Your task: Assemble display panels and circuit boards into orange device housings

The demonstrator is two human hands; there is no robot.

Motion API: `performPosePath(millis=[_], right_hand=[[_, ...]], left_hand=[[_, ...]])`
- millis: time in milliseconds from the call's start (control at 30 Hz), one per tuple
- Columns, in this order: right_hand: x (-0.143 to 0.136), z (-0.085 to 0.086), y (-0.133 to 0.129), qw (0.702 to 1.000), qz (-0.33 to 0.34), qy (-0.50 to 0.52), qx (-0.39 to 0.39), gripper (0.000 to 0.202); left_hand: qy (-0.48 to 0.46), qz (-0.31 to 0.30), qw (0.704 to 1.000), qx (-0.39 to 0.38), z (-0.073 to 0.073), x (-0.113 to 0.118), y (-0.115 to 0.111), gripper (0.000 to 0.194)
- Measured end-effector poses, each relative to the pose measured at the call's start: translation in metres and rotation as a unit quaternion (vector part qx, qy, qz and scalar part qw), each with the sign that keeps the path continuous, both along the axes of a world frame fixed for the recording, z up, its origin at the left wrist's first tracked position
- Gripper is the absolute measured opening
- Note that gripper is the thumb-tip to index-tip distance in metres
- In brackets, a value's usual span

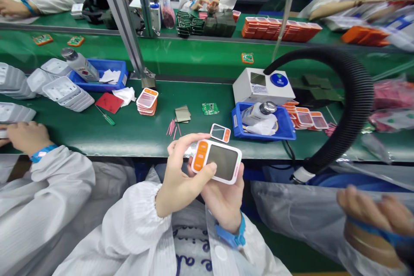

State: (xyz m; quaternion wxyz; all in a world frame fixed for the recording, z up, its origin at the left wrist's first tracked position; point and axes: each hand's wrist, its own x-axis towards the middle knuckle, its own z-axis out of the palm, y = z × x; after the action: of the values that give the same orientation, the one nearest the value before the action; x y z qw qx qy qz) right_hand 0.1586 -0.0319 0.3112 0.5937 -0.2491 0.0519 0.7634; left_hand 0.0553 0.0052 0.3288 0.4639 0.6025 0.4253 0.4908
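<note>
A white device with a grey screen and an orange button strip [223, 161] is held above the bench's front edge. My left hand [183, 177] grips it from the left, thumb on the screen and index finger along the top edge. From below and the right, my right hand [226, 198] supports the device, its fingers partly hidden behind it. Just beyond lies a smaller-looking orange-and-white device [220, 133] on the green bench. Farther back are a green circuit board [210, 108], grey square pieces [183, 114] and thin pink strips [174, 128].
Framed orange covers [147, 101] are stacked left of centre. A blue bin [263, 131] with a bottle stands right, before a white box [255, 88]. A black hose [365, 86] arches at right. Co-workers' hands show at left [29, 136] and right [375, 211].
</note>
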Motion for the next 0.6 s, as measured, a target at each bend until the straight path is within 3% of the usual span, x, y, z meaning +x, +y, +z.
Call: performPosePath(millis=[200, 333, 467, 600], right_hand=[[-0.002, 0.011, 0.008, 0.997, 0.008, 0.062, 0.043, 0.045], [-0.007, 0.019, 0.017, 0.992, 0.016, 0.098, 0.083, 0.043], [-0.013, 0.011, 0.037, 0.978, 0.016, 0.141, 0.152, 0.049], [-0.014, -0.005, 0.057, 0.976, 0.005, 0.135, 0.171, 0.063]], left_hand=[[-0.041, -0.01, 0.999, 0.001, 0.005, -0.008, 0.004, 0.037], [-0.042, 0.018, 0.998, 0.032, 0.01, -0.01, 0.01, 0.033], [-0.016, 0.071, 0.997, 0.011, 0.015, -0.001, 0.021, 0.049], [-0.051, 0.096, 0.994, -0.029, 0.024, 0.011, 0.025, 0.056]])
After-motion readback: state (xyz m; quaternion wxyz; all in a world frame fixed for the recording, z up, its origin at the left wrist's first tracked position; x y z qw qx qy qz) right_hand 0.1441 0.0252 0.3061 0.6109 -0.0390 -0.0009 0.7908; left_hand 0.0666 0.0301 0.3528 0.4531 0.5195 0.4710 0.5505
